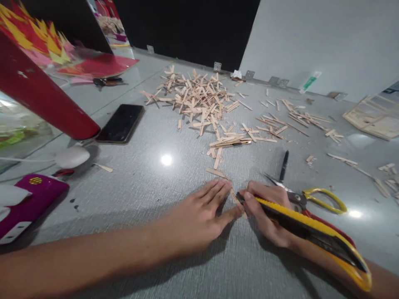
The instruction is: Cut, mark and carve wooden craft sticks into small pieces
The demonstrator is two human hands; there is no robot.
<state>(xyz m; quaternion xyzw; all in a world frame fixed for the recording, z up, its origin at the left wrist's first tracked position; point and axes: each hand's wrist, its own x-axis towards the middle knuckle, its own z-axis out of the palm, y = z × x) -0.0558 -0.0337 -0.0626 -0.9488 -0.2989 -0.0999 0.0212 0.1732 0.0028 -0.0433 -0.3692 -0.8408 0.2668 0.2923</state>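
My left hand (207, 211) lies flat at the centre of the grey table, its fingers and thumb pressing on a thin wooden stick (234, 197). My right hand (269, 211) is closed round a yellow and black utility knife (311, 228), whose front end is at the same stick, beside my left fingertips. Another wooden stick (216, 172) lies just beyond my left fingers. Scissors with yellow and red handles (326, 199) and a black pen-like tool (284, 166) rest beyond my right hand, partly hidden by it.
A heap of wooden sticks (199, 97) spreads across the table's far middle. On the left are a black phone (121, 123), a red post (46, 89), a white mouse-like object (72, 156) and a purple power strip (40, 199). A wooden frame (374, 116) stands at the right.
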